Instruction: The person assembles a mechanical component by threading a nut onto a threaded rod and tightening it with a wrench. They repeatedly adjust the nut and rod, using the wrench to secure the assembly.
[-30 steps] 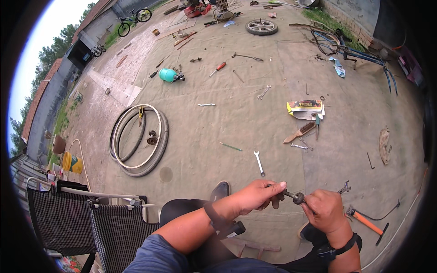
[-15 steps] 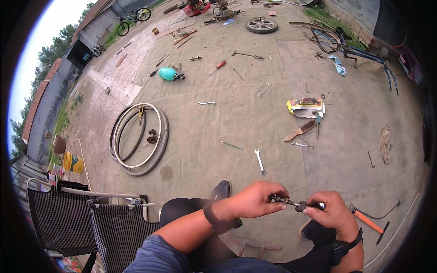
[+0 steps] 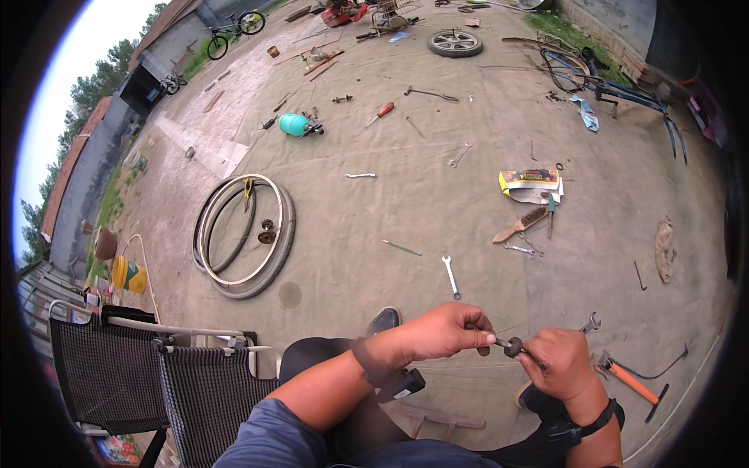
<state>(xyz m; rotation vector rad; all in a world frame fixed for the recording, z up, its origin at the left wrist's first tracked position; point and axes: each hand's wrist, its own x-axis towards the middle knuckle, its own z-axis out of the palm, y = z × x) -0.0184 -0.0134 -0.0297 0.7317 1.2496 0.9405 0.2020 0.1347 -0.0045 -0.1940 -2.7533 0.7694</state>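
Observation:
My left hand (image 3: 452, 331) is closed round one end of a dark metal axle (image 3: 502, 342), in front of my knees. A round dark nut or cone (image 3: 512, 348) sits on the axle between my two hands. My right hand (image 3: 559, 360) is closed at the other end, its fingertips next to that round part. From behind its knuckles sticks out the open jaw of a wrench (image 3: 593, 321); the rest of it is hidden in my grip. Another silver wrench (image 3: 449, 277) lies on the ground cloth just beyond my left hand.
Bicycle rims and a tyre (image 3: 290, 234) lie at left, a rusty hub (image 3: 267, 232) inside them. An orange-handled hacksaw (image 3: 633, 384) is at right. A wire brush (image 3: 519, 225), a torn box (image 3: 530, 183) and a blue bicycle frame (image 3: 624, 92) lie farther off. A mesh chair (image 3: 207, 405) stands at left.
My right hand has turned over, knuckles now up, and the wrench jaw has swung outward past it. My left fingers have closed further over the axle. The view has shifted slightly.

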